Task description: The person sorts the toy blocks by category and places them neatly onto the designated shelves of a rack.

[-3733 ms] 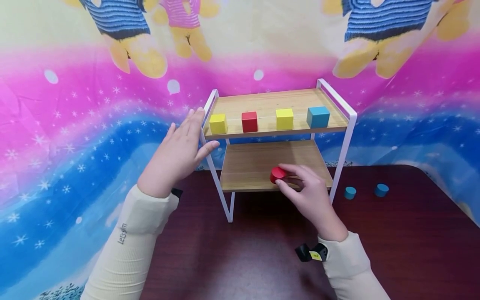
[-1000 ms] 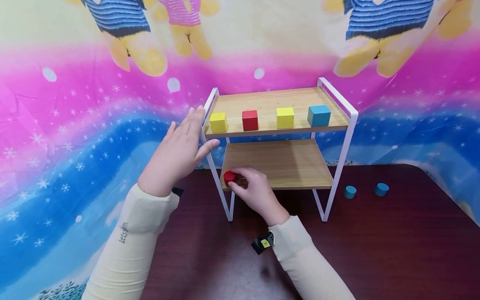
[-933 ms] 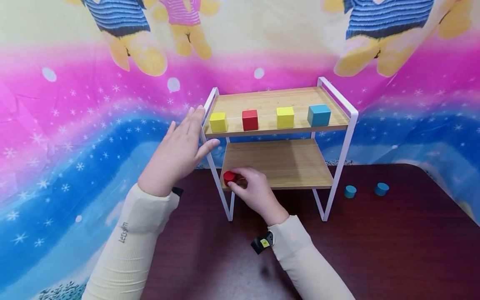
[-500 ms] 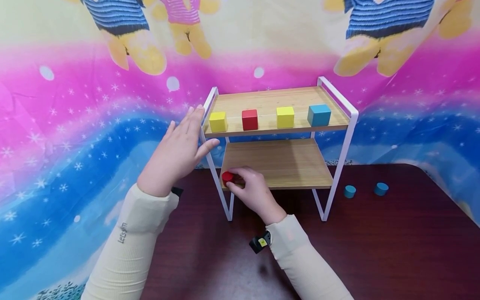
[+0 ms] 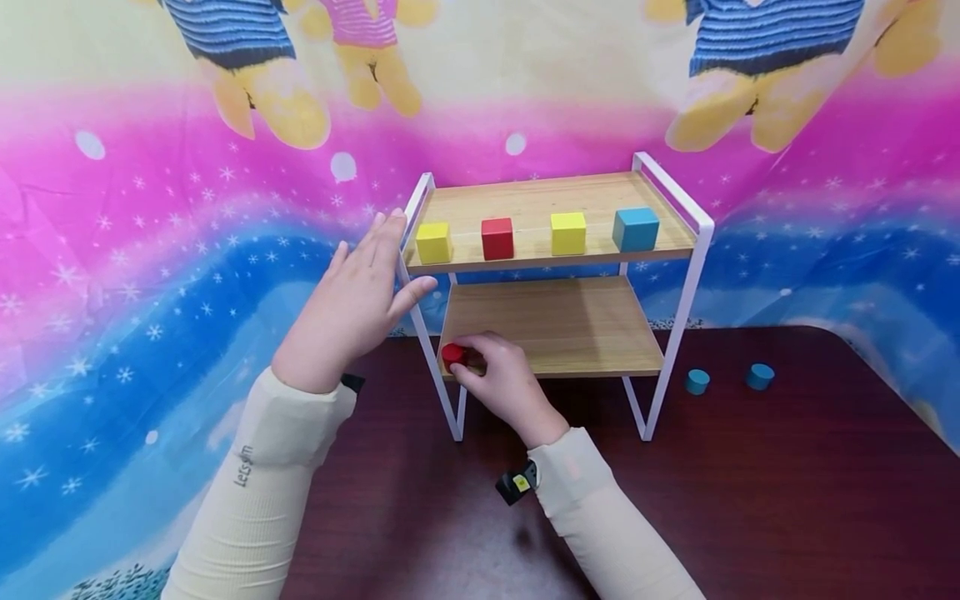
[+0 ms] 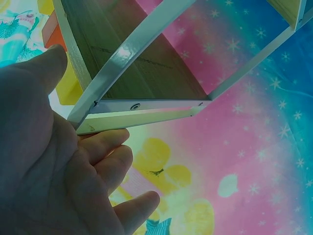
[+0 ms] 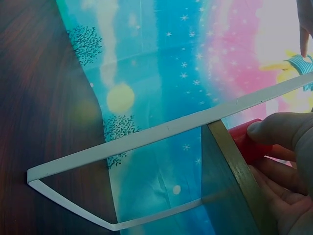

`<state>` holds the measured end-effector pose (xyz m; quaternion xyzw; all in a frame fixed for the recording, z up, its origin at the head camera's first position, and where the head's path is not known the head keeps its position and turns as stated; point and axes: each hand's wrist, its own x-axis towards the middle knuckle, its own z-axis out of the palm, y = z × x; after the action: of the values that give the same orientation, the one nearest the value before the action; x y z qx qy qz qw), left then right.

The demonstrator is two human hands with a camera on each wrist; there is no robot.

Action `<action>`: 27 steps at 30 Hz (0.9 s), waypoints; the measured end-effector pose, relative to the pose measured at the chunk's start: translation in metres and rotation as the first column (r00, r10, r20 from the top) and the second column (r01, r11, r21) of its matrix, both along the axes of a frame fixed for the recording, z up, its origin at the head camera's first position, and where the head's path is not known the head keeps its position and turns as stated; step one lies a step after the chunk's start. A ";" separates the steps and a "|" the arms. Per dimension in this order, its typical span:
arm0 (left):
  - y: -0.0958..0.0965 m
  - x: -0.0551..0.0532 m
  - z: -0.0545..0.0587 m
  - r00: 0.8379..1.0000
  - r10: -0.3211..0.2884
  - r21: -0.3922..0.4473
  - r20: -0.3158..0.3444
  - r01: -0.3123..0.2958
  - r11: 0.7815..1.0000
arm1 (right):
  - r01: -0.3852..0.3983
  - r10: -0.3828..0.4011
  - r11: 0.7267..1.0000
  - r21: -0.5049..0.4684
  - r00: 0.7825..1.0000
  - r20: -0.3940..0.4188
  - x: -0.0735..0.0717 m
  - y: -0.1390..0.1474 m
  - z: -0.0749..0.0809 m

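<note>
My right hand (image 5: 506,379) pinches a small red cylinder block (image 5: 453,357) between thumb and fingers. The block is at the front left corner of the lower shelf (image 5: 555,325), beside the white frame post; in the right wrist view the red block (image 7: 250,141) is against the wooden shelf board. My left hand (image 5: 348,304), fingers extended, rests at the upper left side of the rack's white metal frame (image 6: 122,58). Along the front of the top shelf stand a yellow cube (image 5: 434,243), a red cube (image 5: 497,239), another yellow cube (image 5: 567,234) and a blue cube (image 5: 636,230).
Two blue cylinder blocks (image 5: 697,382) lie on the dark wooden table (image 5: 825,500) to the right of the rack. A patterned cloth backdrop (image 5: 187,192) hangs close behind and to the left of the rack.
Over the earlier frames my right hand has carried the red cylinder leftwards from the middle of the lower shelf to its left corner, with a slight further shift left lately. My left hand stays put.
</note>
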<state>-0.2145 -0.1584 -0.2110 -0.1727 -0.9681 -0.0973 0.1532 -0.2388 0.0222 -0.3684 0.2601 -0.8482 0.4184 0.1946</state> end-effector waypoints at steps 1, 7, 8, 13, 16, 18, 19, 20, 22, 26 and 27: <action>0.000 0.000 0.000 1.000 0.001 0.001 0.001 -0.001 1.000 | -0.001 0.001 1.000 -0.001 1.000 0.004 0.000 0.000 0.000; -0.001 0.000 0.000 1.000 0.000 0.002 0.001 0.000 1.000 | -0.008 0.008 1.000 -0.008 1.000 0.023 -0.001 -0.001 0.000; -0.001 0.000 0.000 1.000 0.000 0.001 0.000 0.000 1.000 | -0.008 0.008 1.000 -0.008 1.000 0.024 -0.001 -0.001 0.000; -0.001 -0.001 0.000 1.000 -0.001 -0.005 -0.004 0.001 1.000 | -0.007 0.007 1.000 -0.009 1.000 0.024 -0.001 -0.001 -0.001; -0.001 -0.001 0.000 1.000 0.000 -0.008 -0.006 0.000 1.000 | -0.010 0.010 1.000 -0.010 1.000 0.029 -0.001 -0.001 -0.001; -0.001 -0.001 0.000 1.000 0.000 -0.009 -0.007 0.000 1.000 | -0.012 0.012 1.000 -0.011 0.999 0.038 -0.002 0.000 -0.001; -0.001 -0.001 0.000 1.000 0.000 -0.010 -0.008 0.000 1.000 | -0.013 0.014 1.000 -0.012 0.999 0.042 -0.002 0.000 -0.001; -0.001 -0.001 0.000 1.000 0.000 -0.010 -0.009 0.000 1.000 | -0.013 0.014 1.000 -0.013 0.999 0.046 -0.002 0.000 -0.001; -0.001 -0.001 0.000 1.000 0.000 -0.009 -0.010 0.000 1.000 | -0.015 0.016 1.000 -0.016 0.999 0.051 -0.002 0.000 0.000; -0.001 0.000 0.000 1.000 0.000 -0.008 -0.010 0.000 1.000 | -0.023 0.025 0.999 -0.026 0.998 0.052 -0.002 0.001 0.000; 0.000 0.000 0.000 1.000 0.000 -0.008 -0.007 0.000 1.000 | -0.028 0.029 0.999 -0.031 0.998 0.051 -0.001 0.001 0.000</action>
<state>-0.2149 -0.1588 -0.2113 -0.1736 -0.9679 -0.0930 0.1562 -0.2403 0.0236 -0.3684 0.2582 -0.8426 0.4407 0.1705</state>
